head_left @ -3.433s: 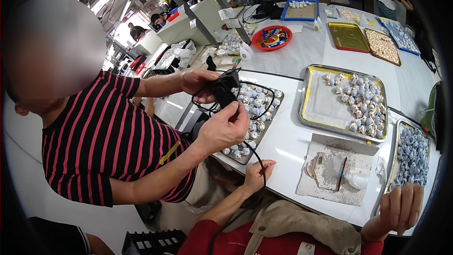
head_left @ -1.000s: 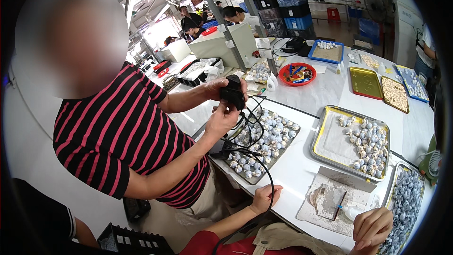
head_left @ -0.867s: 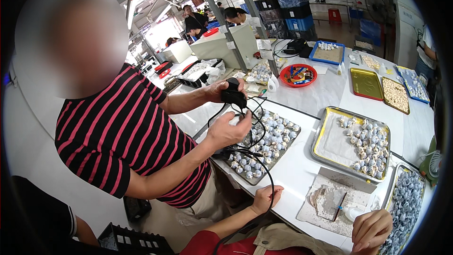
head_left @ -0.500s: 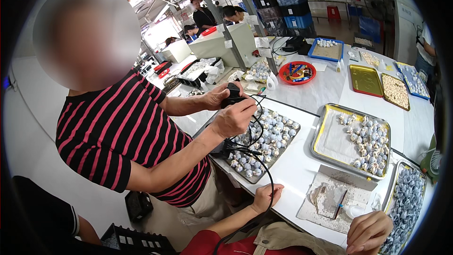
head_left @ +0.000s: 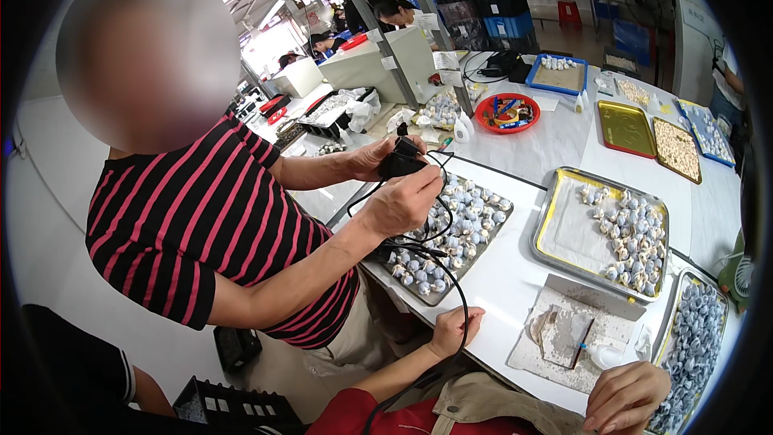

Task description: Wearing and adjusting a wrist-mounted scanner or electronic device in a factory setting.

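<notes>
My left hand (head_left: 456, 332) rests on the near edge of the white table with its fingers curled in and nothing visible in them. A black cable (head_left: 460, 294) runs past its wrist. At the lower right, my right hand (head_left: 628, 396) hangs with bent fingers held together, no object showing in them. Closest to it lie a small white bottle (head_left: 604, 356) and a thin dark brush-like stick (head_left: 581, 345) on a speckled board (head_left: 535, 364). A person in a striped shirt stands at the left, both hands around a small black device (head_left: 400, 163) with cables.
A tray of grey-and-white figurines (head_left: 491, 229) lies beneath the cables. Another tray (head_left: 555, 229) holds similar pieces, and a third, of blue-grey parts (head_left: 696, 330), sits at the right. Beyond are a red bowl of tools (head_left: 507, 114), a metal post (head_left: 439, 32) and several people.
The other person's hands have turned the black device and lowered it slightly, and a cable loop now hangs left of it. My two hands have stayed in place.
</notes>
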{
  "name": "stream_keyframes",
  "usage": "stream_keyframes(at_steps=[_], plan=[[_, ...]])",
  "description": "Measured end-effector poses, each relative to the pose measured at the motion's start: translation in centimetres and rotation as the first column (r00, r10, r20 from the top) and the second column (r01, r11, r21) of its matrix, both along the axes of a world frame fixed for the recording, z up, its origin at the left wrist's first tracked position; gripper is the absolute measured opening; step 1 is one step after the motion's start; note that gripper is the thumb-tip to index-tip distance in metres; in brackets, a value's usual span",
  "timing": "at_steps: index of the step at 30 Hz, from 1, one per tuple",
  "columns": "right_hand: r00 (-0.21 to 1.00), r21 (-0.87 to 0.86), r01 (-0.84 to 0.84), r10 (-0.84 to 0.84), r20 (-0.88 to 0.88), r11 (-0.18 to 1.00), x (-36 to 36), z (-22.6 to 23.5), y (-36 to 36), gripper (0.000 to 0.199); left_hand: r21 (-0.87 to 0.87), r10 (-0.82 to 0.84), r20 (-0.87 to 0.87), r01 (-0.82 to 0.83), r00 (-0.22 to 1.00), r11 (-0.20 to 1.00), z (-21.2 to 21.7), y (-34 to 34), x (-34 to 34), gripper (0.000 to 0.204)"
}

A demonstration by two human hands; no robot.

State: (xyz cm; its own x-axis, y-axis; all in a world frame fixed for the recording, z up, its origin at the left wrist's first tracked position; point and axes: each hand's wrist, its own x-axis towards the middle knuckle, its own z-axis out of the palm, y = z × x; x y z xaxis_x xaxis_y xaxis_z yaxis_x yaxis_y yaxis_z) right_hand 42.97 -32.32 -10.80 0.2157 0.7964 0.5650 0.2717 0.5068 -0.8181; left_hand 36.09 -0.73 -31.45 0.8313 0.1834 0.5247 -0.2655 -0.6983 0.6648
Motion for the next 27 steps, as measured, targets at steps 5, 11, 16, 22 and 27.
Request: stream_keyframes(at_steps=[5, 11, 16, 22, 27], plan=[[0.999, 0.013, -0.006, 0.006, 0.039, 1.000, 0.0, 0.0, 0.1, 0.023, -0.008, -0.005, 0.034, 0.006, 0.999, 1.000, -0.1, 0.0, 0.1, 0.012], [0.994, -0.009, -0.054, 0.055, 0.096, 0.998, 0.3, 0.1, 0.0, 0.022, 0.030, 0.000, 0.068, -0.002, 0.998, 1.000, -0.4, 0.0, 0.2, 0.011], [0.989, -0.017, -0.073, 0.074, 0.124, 0.997, 0.8, 0.2, -0.2, 0.022, 0.039, -0.004, 0.040, 0.003, 0.999, 0.999, -0.1, 0.0, 0.2, 0.011], [0.957, -0.105, -0.193, 0.210, 0.198, 0.976, 1.4, 0.1, -0.5, 0.022, 0.036, 0.006, 0.062, -0.008, 0.998, 0.999, -0.2, -0.1, 0.2, 0.011], [0.944, -0.011, -0.207, 0.203, 0.260, 0.978, 1.3, 0.3, -0.3, 0.017, 0.046, 0.013, 0.003, -0.013, 1.000, 0.999, -0.2, -0.1, 0.0, 0.013]])
